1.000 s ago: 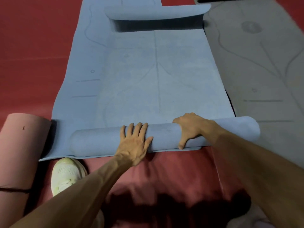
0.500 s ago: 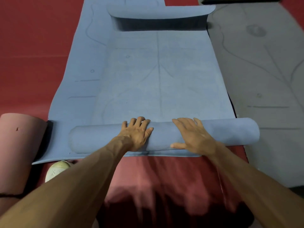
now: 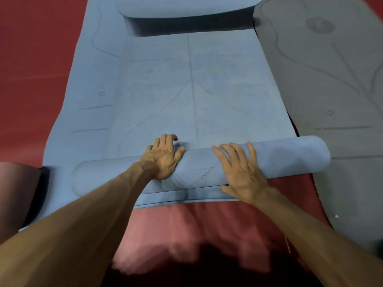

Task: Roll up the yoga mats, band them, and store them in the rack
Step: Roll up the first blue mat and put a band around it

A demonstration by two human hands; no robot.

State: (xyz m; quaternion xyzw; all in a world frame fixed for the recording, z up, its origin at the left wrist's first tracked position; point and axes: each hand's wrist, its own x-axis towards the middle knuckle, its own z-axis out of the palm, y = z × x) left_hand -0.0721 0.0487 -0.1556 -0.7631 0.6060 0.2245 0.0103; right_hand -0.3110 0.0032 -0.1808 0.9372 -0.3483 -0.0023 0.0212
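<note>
A blue yoga mat (image 3: 192, 96) lies flat on the red floor, its near end wound into a roll (image 3: 290, 154) that runs left to right. My left hand (image 3: 163, 156) presses on top of the roll near its middle, fingers reaching over the far side. My right hand (image 3: 240, 170) lies flat on the roll just to the right, fingers spread and straight. The mat's far end (image 3: 186, 11) curls up on itself. A second blue mat (image 3: 87, 100) lies underneath, showing along the left.
A grey mat (image 3: 331, 79) lies flat to the right, touching the blue one. A rolled pink mat (image 3: 14, 193) sits at the left edge. Red floor (image 3: 31, 48) stretches to the left, and a pinkish surface (image 3: 196, 228) lies in front of me.
Both hands have pushed the roll away from me, so it is thicker. My right hand went from curled over the roll to flat. The white shoe at lower left has left the view.
</note>
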